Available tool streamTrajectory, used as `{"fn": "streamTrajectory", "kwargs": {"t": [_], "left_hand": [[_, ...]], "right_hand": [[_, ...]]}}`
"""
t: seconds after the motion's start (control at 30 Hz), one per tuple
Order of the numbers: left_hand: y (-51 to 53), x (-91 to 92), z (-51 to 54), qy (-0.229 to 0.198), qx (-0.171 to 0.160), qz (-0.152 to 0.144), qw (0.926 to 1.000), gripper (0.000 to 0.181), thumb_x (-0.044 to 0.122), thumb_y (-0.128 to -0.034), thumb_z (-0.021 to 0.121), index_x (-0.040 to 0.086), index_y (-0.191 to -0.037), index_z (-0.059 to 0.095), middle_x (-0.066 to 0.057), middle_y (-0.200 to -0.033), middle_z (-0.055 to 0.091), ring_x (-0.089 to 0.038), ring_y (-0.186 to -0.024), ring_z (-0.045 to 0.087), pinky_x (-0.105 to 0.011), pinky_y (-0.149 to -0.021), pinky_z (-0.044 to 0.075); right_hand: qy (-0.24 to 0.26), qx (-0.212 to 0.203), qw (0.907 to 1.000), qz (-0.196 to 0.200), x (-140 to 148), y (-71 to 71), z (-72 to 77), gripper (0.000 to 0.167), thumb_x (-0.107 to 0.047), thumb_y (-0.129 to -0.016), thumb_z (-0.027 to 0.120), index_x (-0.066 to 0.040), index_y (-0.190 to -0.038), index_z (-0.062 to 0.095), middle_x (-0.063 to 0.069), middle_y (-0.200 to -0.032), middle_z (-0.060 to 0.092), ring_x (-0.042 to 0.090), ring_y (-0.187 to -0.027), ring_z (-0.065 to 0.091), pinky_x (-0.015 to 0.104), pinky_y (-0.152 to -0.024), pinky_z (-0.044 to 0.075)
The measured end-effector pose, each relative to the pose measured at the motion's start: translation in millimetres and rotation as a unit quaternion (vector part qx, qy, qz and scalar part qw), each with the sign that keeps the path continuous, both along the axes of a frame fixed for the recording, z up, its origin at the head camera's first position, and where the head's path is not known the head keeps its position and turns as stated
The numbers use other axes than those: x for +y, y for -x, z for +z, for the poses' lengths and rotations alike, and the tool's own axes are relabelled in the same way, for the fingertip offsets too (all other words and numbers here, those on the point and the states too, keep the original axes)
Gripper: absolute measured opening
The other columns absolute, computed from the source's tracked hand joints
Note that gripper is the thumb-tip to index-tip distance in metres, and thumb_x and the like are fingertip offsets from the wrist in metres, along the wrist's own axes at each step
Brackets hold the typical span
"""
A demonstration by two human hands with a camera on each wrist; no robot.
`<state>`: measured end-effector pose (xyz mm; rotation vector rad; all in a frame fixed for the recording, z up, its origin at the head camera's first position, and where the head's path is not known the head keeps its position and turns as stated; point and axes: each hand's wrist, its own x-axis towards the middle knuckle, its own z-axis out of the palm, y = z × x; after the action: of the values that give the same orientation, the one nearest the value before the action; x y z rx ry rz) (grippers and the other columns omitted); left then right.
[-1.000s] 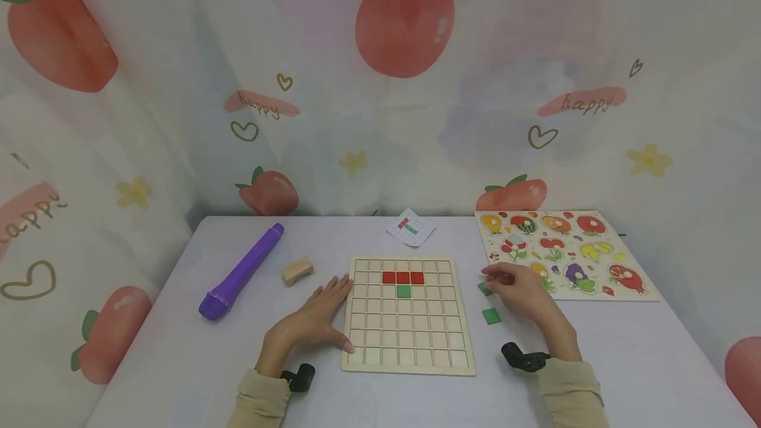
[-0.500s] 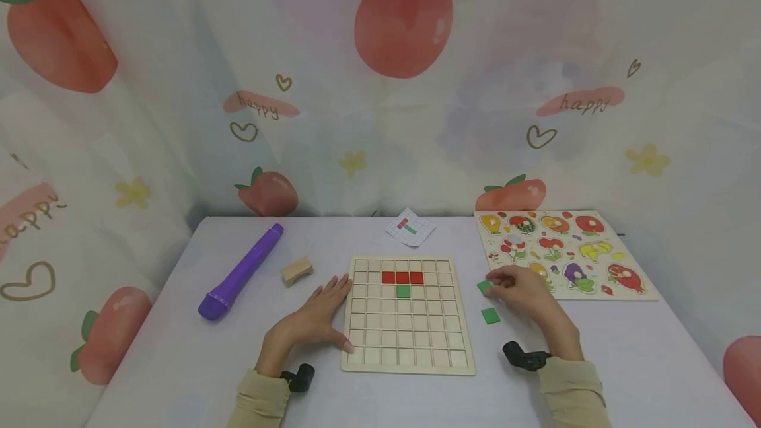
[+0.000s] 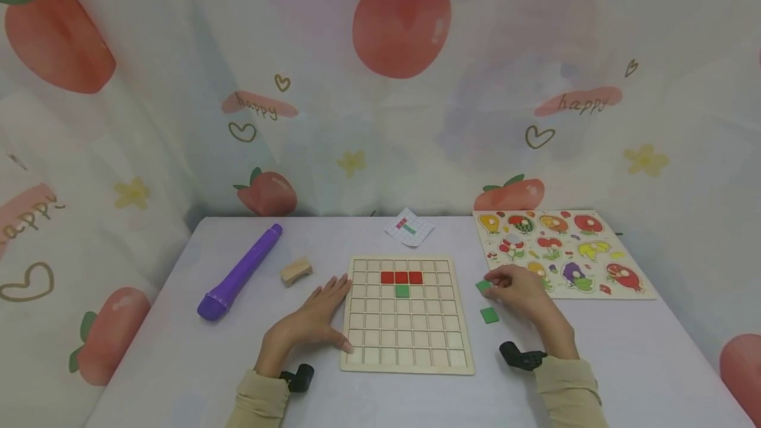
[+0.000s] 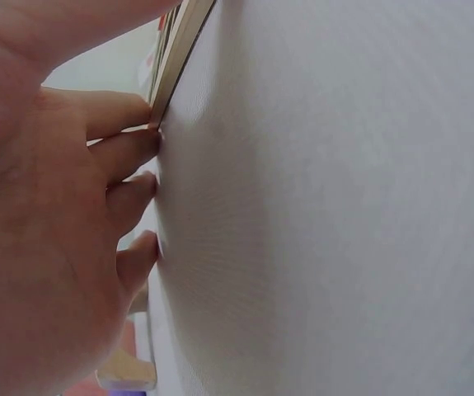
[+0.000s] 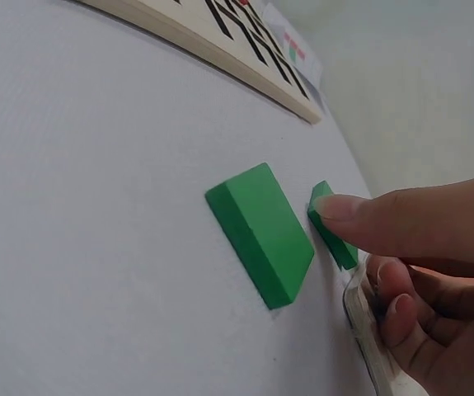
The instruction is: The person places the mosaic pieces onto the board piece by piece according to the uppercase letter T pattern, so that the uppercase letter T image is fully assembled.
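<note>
My left hand [image 3: 312, 319] lies spread at the left edge of the wooden grid board [image 3: 436, 370], thumb near its lower left corner. Three red tiles [image 3: 401, 277] sit in a row on the board, with a green tile [image 3: 402, 291] under the middle one. To the right of the board, my right hand [image 3: 518, 290] pinches the farther loose green tile [image 3: 482, 287]; in the right wrist view the thumb lies on this tile [image 5: 332, 235] and the index fingertip is hidden. Nearer the wrist camera, another green tile [image 5: 261, 235] rests flat on the table.
A fruit puzzle board [image 3: 630, 292] lies at the back right, close to the right hand. Behind the grid board is a patterned card [image 3: 419, 233]. A wooden arch block [image 3: 296, 271] and a purple microphone [image 3: 240, 273] lie on the left.
The right hand's fingers have come down and drawn together at the farther loose green tile. My left hand stays in place at the board's edge.
</note>
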<state>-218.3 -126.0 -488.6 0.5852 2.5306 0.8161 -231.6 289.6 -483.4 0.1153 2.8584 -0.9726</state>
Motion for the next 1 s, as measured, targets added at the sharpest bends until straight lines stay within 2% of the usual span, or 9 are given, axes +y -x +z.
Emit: {"fn": "streamTrajectory", "kwargs": {"t": [0.37,0.63,0.73,0.9,1.0], "left_hand": [[0.2,0.1,-2.3,0.003,0.002,0.004,1.0000,0.125,0.033,-0.0678,0.095,0.003,-0.164,0.021,-0.013,-0.173,0.014,-0.032,-0.161,0.007,-0.052,-0.132,0.005],[0.3,-0.8,-2.2,-0.006,0.003,0.000,1.0000,0.125,0.033,-0.0678,0.095,0.002,-0.163,0.021,-0.015,-0.173,0.014,-0.035,-0.161,0.006,-0.055,-0.132,0.004],[2.0,-2.3,-6.6,-0.007,0.000,-0.004,1.0000,0.126,0.034,-0.0680,0.095,0.004,-0.164,0.019,-0.014,-0.173,0.012,-0.034,-0.161,0.004,-0.055,-0.132,0.003],[6.9,-4.6,-21.4,0.005,0.005,-0.003,1.0000,0.128,0.039,-0.0684,0.094,0.009,-0.166,0.017,-0.007,-0.174,0.009,-0.027,-0.162,0.002,-0.050,-0.132,0.002],[8.7,-5.4,-26.7,-0.003,0.010,0.000,0.9999,0.127,0.039,-0.0672,0.094,0.009,-0.165,0.019,-0.007,-0.174,0.010,-0.028,-0.162,0.003,-0.052,-0.132,0.003]], "right_hand": [[0.018,-0.019,0.9996,-0.006,-3.5,-1.3,1.5,0.036,-0.016,-0.088,0.079,0.001,-0.117,0.067,0.011,-0.098,0.063,0.024,-0.091,0.054,0.031,-0.073,0.044],[0.025,-0.015,0.9995,0.007,-3.7,-0.7,1.9,0.028,-0.016,-0.091,0.076,0.001,-0.112,0.067,0.011,-0.098,0.067,0.023,-0.088,0.057,0.029,-0.072,0.047],[0.030,-0.010,0.9994,0.014,-3.4,-0.8,1.9,0.025,-0.016,-0.093,0.074,0.001,-0.110,0.068,0.010,-0.097,0.069,0.022,-0.087,0.060,0.029,-0.072,0.049],[0.033,-0.002,0.9992,0.023,-3.8,-1.5,1.5,0.022,-0.016,-0.093,0.074,-0.001,-0.108,0.070,0.008,-0.095,0.070,0.021,-0.086,0.061,0.028,-0.073,0.050],[0.034,0.004,0.9990,0.028,-5.3,-1.8,2.3,0.022,-0.017,-0.093,0.074,-0.001,-0.108,0.071,0.008,-0.094,0.069,0.020,-0.086,0.060,0.028,-0.073,0.050]]}}
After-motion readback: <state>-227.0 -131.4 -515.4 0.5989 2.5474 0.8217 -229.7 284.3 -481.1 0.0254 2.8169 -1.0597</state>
